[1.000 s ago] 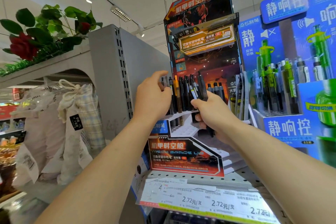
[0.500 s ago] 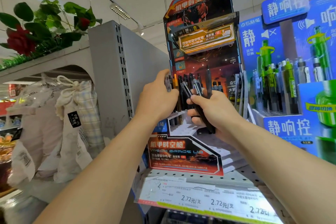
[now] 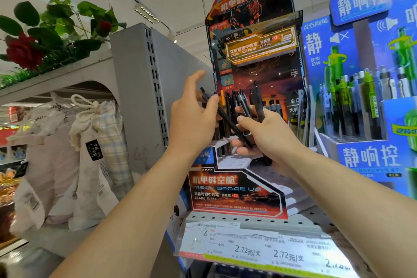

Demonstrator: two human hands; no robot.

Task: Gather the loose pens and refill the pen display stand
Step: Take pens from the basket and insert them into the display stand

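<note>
Pen display stand reads "MECH SPACE UP"; shelf tags show "2.72". Right hand fingers grasp a bunch of black pens; left hand fingers pinch one black pen w/ thumb up.

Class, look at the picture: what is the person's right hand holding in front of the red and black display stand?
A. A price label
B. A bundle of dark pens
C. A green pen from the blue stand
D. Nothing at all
B. The right hand has its fingers curled round several dark pens, held in front of the red and black display stand.
</note>
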